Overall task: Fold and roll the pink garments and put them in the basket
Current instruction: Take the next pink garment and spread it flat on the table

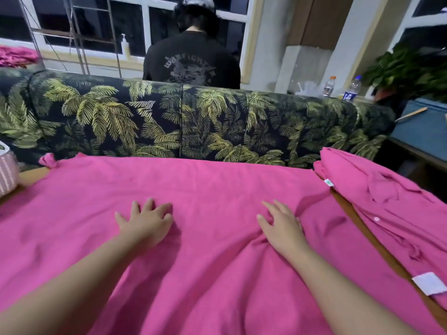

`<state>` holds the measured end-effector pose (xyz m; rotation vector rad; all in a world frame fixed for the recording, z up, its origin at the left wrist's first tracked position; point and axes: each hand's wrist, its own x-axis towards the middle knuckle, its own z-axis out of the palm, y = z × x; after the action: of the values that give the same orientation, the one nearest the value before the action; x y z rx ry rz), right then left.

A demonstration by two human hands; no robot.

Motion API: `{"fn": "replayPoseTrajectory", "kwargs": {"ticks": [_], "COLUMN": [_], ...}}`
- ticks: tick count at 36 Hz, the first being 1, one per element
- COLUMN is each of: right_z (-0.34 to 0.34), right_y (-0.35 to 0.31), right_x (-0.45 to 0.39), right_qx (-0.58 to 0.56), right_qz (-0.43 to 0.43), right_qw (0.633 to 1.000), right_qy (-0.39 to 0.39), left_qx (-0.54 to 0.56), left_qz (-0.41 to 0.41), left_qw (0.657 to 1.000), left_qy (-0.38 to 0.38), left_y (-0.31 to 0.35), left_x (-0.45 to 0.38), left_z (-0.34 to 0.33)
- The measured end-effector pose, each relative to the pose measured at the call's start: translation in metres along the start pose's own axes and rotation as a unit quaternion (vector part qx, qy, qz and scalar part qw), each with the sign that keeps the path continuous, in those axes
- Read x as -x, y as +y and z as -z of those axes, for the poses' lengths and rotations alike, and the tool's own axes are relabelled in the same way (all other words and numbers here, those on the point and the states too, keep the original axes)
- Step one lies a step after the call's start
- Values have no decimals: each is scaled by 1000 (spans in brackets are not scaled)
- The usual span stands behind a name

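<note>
Both hands [212,226] flat and relaxed, gripping nothing, mid pink garment [205,184] spread sideways over tabletop [358,221], left [145,222] nearer basket [7,172].

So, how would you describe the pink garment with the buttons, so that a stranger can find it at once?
Start at the palm-print sofa back behind the table. At its right end, a second pink garment lies beside the big spread pink cloth, with a strip of brown table edge between them. Only this one shows a collar, white buttons and a white label.
</note>
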<state>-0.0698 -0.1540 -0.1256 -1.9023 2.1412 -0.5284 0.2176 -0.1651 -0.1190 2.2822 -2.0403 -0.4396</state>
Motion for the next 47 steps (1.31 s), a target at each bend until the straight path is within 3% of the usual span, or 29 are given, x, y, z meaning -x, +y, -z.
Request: {"fn": "replayPoseTrajectory", "kwargs": {"ticks": [6,12,17,25,37,47], "right_z": [27,58,63,79,105,113], "right_y": [50,110,139,149,176,179], "right_x": [39,71,89,83,112,138], "right_qx": [33,95,109,82,-36,-140], "right_qz": [21,-94,-144,-132,-157,-110], "right_qw": [999,990,979,987,980,967], "right_qy": [-5,51,99,44,120,183], "left_qx": [38,8,-17,-33,0,-71], "left_qz": [-148,-273,-271,-252,-239,-247], "left_qw": [988,961,962,967,970,966], "left_qy": [-13,-43,-7,21,-52,9], "left_y": [87,159,182,182,182,178], "left_x": [16,28,25,26,23,22], "left_z": [-18,-44,-57,-64,-55,-67]}}
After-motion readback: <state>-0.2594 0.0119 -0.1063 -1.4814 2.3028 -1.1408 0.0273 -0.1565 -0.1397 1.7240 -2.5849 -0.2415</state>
